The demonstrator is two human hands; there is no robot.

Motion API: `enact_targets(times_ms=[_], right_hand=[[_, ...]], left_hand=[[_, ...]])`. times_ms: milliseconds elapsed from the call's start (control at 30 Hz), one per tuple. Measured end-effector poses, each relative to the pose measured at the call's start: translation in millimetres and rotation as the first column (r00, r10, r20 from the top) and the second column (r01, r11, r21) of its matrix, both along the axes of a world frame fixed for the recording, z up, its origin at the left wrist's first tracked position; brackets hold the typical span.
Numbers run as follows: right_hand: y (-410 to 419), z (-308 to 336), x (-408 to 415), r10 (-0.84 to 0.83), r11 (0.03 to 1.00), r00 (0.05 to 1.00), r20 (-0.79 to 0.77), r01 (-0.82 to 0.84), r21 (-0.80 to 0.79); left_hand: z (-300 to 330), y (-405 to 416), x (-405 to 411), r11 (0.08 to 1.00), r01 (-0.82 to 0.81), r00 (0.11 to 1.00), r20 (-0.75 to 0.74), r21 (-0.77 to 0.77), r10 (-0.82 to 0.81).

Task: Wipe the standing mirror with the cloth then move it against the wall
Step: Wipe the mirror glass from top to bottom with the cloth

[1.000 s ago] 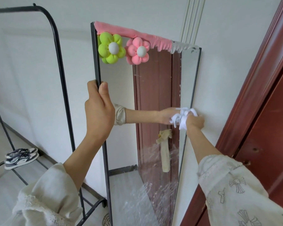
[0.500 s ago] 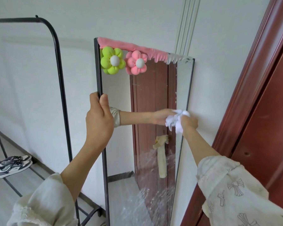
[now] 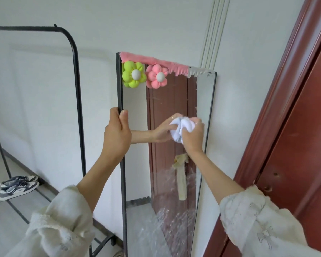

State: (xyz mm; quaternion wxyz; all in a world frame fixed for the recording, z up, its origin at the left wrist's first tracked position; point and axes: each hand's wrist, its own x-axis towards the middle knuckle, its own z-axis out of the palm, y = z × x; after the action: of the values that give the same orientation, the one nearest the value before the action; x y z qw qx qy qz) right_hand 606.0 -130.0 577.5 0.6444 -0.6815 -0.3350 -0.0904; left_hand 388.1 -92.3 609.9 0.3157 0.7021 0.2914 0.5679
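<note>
The standing mirror point(image 3: 135, 112) is cut off at the bottom of the view, so its foot and how it meets the floor cannot be seen; its right edge lies close to the white wall point(image 3: 235, 101), though contact cannot be made out. The left hand point(image 3: 117, 134) grips the dark left frame edge, thumb on the front and fingers wrapped behind and hidden. The right hand point(image 3: 193, 138) clutches a bunched white cloth point(image 3: 182, 127), pressing it against the glass near the right edge at mid-height. The cloth bulges out above and left of the fist; the fingers holding it are mostly hidden.
</note>
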Motion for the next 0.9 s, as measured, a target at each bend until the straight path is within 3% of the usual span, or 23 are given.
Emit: enact_targets(times_ms=[167,267,433,667,767,900], right_hand=[[-36.2,-85.3,-27.1,0.195,0.938,0.955,0.224,-0.114,-0.328],[-53.9,-89.9,-25.1,0.275,0.885,0.891,0.361,-0.088,-0.458],[-49.2,-39.9,-35.2,0.159,0.966,0.795,0.585,-0.003,-0.258],[-26.3,-55.6,-83.8,0.201,0.979,0.654,0.729,-0.169,-0.118],[-25.1,-65.3,-97.1,0.24,0.967,0.648,0.723,-0.228,-0.116],[-32.3,-92.2,-110.3,0.355,0.933,0.569,0.742,-0.272,-0.237]], left_hand=[[-19.2,-0.8,-1.1,0.994,0.097,0.995,0.026,-0.053,-0.095],[-53.7,-1.2,-6.6,0.977,0.189,0.981,-0.018,-0.102,-0.192],[-71.4,-3.9,-15.5,0.957,0.275,0.958,-0.063,-0.094,-0.281],[-76.2,8.2,-20.7,0.897,0.385,0.911,-0.069,-0.219,-0.408],[-73.1,8.6,-25.6,0.823,0.475,0.863,-0.021,-0.311,-0.505],[-70.9,10.3,-30.0,0.753,0.554,0.813,0.035,-0.355,-0.582]])
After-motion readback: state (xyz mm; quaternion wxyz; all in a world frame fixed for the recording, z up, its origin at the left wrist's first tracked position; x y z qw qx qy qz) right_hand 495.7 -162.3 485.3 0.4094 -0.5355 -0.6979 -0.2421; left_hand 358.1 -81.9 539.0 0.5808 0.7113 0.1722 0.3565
